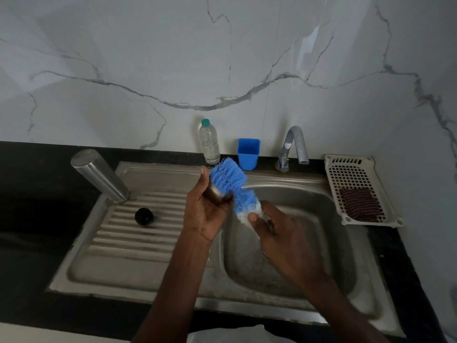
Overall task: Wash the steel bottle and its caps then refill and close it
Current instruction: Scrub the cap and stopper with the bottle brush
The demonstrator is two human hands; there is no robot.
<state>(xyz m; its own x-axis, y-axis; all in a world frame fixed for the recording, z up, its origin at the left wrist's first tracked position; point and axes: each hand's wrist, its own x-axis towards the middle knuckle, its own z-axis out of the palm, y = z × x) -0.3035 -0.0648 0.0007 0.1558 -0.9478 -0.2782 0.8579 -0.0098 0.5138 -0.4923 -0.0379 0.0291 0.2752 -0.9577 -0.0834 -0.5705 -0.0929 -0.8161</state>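
Left hand (205, 214) over sink (284, 243), fingers wrapped round small steel cap (218, 194), right hand (279, 233) gripping blue bottle brush (232, 184) against it, steel bottle (99, 175) inverted on drainboard (128, 243), black cap (144, 216) nearby.

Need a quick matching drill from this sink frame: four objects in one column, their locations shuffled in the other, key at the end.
Objects:
1. steel bottle
2. black cap
3. blue cup
4. scrub pad

Locations:
A. in the white basket right of the sink
B. upside down at the drainboard's back left corner
C. against the wall, left of the tap
D. on the drainboard ridges

Pairs: 1-B, 2-D, 3-C, 4-A
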